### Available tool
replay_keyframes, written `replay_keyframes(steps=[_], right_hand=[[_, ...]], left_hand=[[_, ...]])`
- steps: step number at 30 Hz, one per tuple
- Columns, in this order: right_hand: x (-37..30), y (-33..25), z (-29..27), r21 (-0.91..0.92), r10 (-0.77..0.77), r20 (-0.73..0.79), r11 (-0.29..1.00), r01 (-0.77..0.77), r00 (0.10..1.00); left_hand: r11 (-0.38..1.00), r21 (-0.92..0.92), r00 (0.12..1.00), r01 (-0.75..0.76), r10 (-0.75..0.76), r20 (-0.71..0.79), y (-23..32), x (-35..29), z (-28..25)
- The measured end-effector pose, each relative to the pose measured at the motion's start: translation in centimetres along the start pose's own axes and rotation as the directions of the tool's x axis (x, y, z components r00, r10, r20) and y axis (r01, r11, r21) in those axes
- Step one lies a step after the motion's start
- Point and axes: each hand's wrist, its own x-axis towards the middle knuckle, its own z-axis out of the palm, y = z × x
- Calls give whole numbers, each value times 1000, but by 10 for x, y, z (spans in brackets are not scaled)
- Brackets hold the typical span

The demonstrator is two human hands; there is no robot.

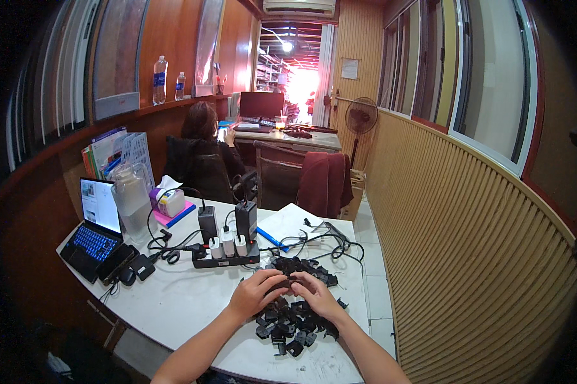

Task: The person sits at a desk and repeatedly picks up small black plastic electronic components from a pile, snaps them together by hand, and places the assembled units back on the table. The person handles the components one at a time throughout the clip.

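My left hand and my right hand meet above the table, fingers bent toward each other. Between their fingertips is a small black plastic piece, mostly covered by the fingers. A pile of loose black plastic pieces lies just below the hands, between my forearms. More black plastic pieces are heaped right beyond my fingers. The pieces look like small clips or housings, too small to tell exactly.
A black power strip with white chargers stands beyond my hands, its cables trailing both ways across the white table. Left are a laptop, a water jug and a tissue pack. A seated person is beyond the table.
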Motion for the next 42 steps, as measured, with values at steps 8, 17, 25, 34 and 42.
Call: replay_keyframes(steps=[8, 17, 25, 34, 42], right_hand=[[-4, -9, 9, -132, -75, -45, 989, 68, 996], [-1, -3, 4, -300, -92, -65, 952, 69, 994], [-1, -2, -7, -264, -14, 4, 964, 14, 1000], [1, 7, -9, -160, -41, -18, 986, 38, 999], [-1, -9, -15, -118, 91, 0, 989, -91, 996]], left_hand=[[967, 130, 969, -219, 231, -86, -6, -1, -2], [931, 188, 944, -313, 327, -48, -12, -2, 0], [926, 202, 943, -318, 331, -35, -9, -2, 2], [902, 271, 940, -336, 339, 36, -3, 1, 0], [876, 327, 934, -355, 346, 87, -2, 0, 2]])
